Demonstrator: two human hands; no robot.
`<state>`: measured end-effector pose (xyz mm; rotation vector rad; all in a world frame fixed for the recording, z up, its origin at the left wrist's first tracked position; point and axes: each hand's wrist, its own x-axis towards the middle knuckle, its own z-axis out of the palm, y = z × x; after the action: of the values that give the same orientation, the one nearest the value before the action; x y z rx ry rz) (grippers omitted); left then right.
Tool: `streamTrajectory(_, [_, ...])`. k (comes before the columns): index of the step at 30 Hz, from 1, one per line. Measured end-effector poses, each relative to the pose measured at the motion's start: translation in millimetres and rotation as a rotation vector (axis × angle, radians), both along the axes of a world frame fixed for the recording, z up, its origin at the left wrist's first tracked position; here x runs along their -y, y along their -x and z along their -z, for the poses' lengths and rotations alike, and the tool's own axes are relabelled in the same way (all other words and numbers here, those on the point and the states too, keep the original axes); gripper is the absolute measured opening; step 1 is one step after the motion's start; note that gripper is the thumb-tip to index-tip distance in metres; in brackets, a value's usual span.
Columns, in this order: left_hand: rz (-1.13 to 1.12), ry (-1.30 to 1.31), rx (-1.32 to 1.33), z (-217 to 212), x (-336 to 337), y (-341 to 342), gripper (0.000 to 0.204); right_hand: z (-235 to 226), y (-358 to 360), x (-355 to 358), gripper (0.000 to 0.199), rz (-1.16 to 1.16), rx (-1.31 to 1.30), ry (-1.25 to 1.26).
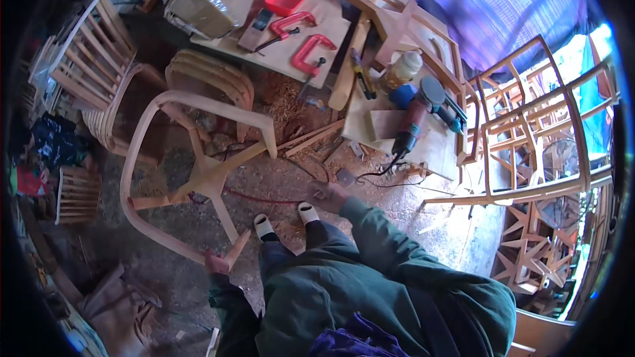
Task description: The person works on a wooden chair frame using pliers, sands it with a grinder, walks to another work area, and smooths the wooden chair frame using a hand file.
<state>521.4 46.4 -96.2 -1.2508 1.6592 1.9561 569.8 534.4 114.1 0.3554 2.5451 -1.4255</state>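
My left hand (pixel 216 263) grips a curved wooden chair frame (pixel 126 172) near its lower end. The frame is a pale, U-shaped loop with short angled ends, raised at the left in front of me. Behind and partly inside its outline stands a star-shaped wooden base (pixel 210 177) with several arms; I cannot tell whether the two touch. My right hand (pixel 336 197) is held out ahead of my feet, apart from the frame. Its fingers blend into the brown floor behind them, so their pose and anything in them are unclear.
A red-and-black power sander (pixel 415 116) lies on a board at the right, its cord trailing down. Red clamps (pixel 311 53) and a red tray (pixel 286 0) rest on the far table. Stacked curved frames (pixel 208 76) stand at the left, wooden lattice frames (pixel 529 119) at the right. A red hose (pixel 261 199) crosses the floor.
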Motion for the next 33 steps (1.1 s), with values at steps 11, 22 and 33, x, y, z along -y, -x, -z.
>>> streamTrajectory(11, [-0.093, 0.586, 0.023, 24, -16, -6, 0.071, -153, -69, -191, 0.044, 0.565, -0.499, -0.018])
streamTrajectory(22, [0.107, 0.566, -0.173, 21, -12, -90, 0.078, -142, -12, -303, 0.068, 0.584, -0.107, -0.937])
streamTrajectory(33, [0.168, 0.192, 0.261, -11, -50, -110, 0.062, -122, -61, -245, 0.064, 0.614, -0.461, -0.797])
